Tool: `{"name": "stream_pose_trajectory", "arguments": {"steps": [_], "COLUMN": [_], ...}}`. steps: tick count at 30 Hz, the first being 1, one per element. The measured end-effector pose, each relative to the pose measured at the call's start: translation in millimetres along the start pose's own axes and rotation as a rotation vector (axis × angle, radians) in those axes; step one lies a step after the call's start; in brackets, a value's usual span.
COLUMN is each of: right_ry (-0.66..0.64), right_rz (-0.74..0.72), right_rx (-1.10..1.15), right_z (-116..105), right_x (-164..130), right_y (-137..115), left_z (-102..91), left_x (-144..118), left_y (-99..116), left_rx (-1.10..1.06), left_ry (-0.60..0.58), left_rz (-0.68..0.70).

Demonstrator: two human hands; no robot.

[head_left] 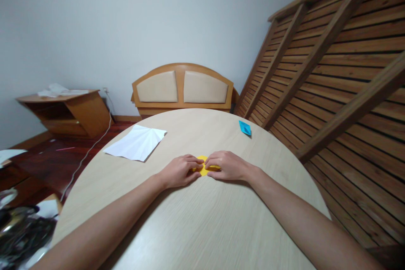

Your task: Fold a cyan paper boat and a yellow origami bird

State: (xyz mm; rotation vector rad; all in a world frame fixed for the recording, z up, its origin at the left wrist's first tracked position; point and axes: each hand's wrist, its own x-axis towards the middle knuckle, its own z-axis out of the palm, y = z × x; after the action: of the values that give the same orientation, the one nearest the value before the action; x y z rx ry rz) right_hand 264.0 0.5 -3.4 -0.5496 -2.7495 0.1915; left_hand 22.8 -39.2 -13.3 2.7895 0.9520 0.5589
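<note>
1 small piece of yellow paper point(204, 168) is lying flat on the round table point(202, 219), a little beyond the middle of the top, and both hands are covering most of it. Only a narrow strip of bright yellow is showing between the knuckles, with a pointed edge peeking out toward the near side; its full outline is hidden under the fingers.

The left hand point(180, 171) is resting palm down with its fingers curled loosely, and its fingertips are pressing onto the left part of the yellow paper. The right hand point(228, 166) is lying the same way from the other side, fingers bent and bearing down on the right part of the paper. Neither hand is lifting the paper; both are pinning it against the tabletop, and the fingertips of the 2 hands are almost meeting over it. Both forearms are stretching across the pale wood-grain top from the near edge.

Farther out, a creased white sheet point(136, 142) is lying on the table to the left, well apart from the hands. 1 small folded blue paper point(244, 128) is sitting near the far right edge of the table. Behind the table a wooden headboard point(182, 88) with 2 padded panels is leaning against the wall.
</note>
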Motion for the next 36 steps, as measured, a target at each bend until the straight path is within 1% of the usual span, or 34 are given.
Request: {"name": "stream_pose_trajectory", "arguments": {"steps": [3, 7, 14, 17, 25, 32, 36], "right_ry": [-0.009, -0.012, -0.013, -0.011, 0.012, 0.014, 0.028], "right_rz": [-0.001, 0.004, 0.012, 0.014, 0.007, -0.013, -0.003], "right_rx": [-0.004, 0.000, -0.021, -0.028, -0.007, -0.012, -0.013], "right_z": [-0.6, -0.2, 1.5, 1.1, 1.3, 2.3, 4.2], "right_x": [-0.2, -0.5, 0.3, 0.7, 0.9, 1.4, 1.6], "right_y": [-0.3, 0.3, 1.0, -0.2, -1.9, -0.3, 0.6], "left_z": [-1.5, 2.0, 6.1, 4.6, -0.5, 6.8, 7.8], "left_x": [-0.7, -1.0, 0.3, -0.1, -1.9, -1.4, -1.4], "left_y": [-4.0, -7.3, -4.9, -3.2, 0.2, -4.1, -4.9], "left_rx": [-0.010, -0.005, 0.036, 0.033, 0.016, 0.007, 0.029], "left_ry": [-0.030, -0.021, 0.000, -0.005, -0.016, 0.030, 0.043], "left_rz": [0.023, 0.025, -0.016, -0.036, -0.023, -0.067, -0.105]}}
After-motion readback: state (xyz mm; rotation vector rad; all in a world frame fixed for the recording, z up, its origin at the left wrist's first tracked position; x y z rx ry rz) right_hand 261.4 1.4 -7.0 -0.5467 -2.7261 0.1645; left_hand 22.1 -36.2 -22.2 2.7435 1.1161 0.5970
